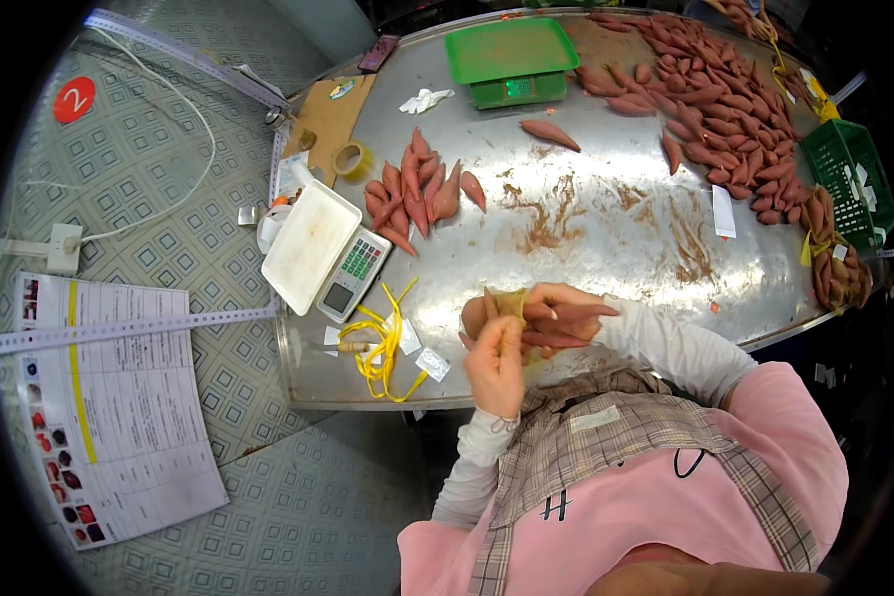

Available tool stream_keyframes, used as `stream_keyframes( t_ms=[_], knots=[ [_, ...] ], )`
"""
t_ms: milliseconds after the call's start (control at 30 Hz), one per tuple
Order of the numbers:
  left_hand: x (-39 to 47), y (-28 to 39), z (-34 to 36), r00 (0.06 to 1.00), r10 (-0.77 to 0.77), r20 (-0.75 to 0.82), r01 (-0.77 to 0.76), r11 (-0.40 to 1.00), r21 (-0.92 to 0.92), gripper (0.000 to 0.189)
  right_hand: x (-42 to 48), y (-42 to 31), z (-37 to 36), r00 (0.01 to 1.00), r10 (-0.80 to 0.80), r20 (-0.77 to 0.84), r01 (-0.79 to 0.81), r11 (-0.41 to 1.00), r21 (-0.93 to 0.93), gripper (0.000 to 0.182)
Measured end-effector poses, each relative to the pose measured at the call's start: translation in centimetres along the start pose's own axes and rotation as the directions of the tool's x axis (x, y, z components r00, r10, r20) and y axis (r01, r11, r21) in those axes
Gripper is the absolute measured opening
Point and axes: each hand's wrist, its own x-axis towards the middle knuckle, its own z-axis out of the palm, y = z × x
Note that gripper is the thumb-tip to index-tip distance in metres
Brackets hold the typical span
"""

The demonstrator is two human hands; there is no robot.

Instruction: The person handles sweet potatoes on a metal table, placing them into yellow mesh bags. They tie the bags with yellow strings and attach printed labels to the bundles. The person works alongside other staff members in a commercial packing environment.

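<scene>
A yellowish mesh bag (510, 304) with sweet potatoes (475, 316) inside lies at the table's near edge, in front of my apron. My left hand (498, 366) has its fingertips pinched together at the netting's edge. My right hand (562, 296) is wrapped around a few reddish sweet potatoes (566, 320) right beside the bag, their pointed ends facing right. Between the two hands the bag's mouth is partly hidden. To the left lie yellow straps (389, 350) with silvery tags (433, 363) and a tool with a wooden handle (352, 347).
A white digital scale (313, 246) stands left, by a sweet potato pile (413, 190) and a tape roll (352, 160). Behind is a green scale (512, 59). A large heap (723, 112), filled net bags (838, 261) and a green crate (849, 179) occupy the right. Another person's hand (756, 26) shows far right.
</scene>
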Motion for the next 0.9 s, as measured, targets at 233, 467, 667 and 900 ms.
stream_keyframes(
  t_ms=[233, 467, 667, 900],
  knots=[
    [-1.0, 1.7, -0.9, 0.951, -0.026, -0.308, -0.07, 0.952, -0.297, 0.017, 5.9, 1.6, 0.0, 0.64, -0.762, 0.098, 0.085, -0.056, -0.995, 0.058],
    [1.1, 2.3, -2.7, 0.976, -0.074, -0.205, -0.023, 0.9, -0.435, 0.023, 5.6, 2.7, 1.3, 0.69, -0.707, 0.156, -0.125, -0.329, -0.936, 0.083],
    [1.9, 1.9, -2.5, 0.986, -0.106, -0.125, 0.038, 0.89, -0.454, 0.023, 1.0, 2.3, 1.8, 0.719, -0.685, -0.119, 0.337, 0.493, -0.802, 0.071],
    [1.5, 2.0, 0.0, 0.986, -0.158, 0.051, 0.166, 0.953, -0.254, 0.018, 6.1, 1.1, 1.5, 0.737, -0.662, 0.135, -0.171, -0.376, -0.911, 0.05]
  ],
)
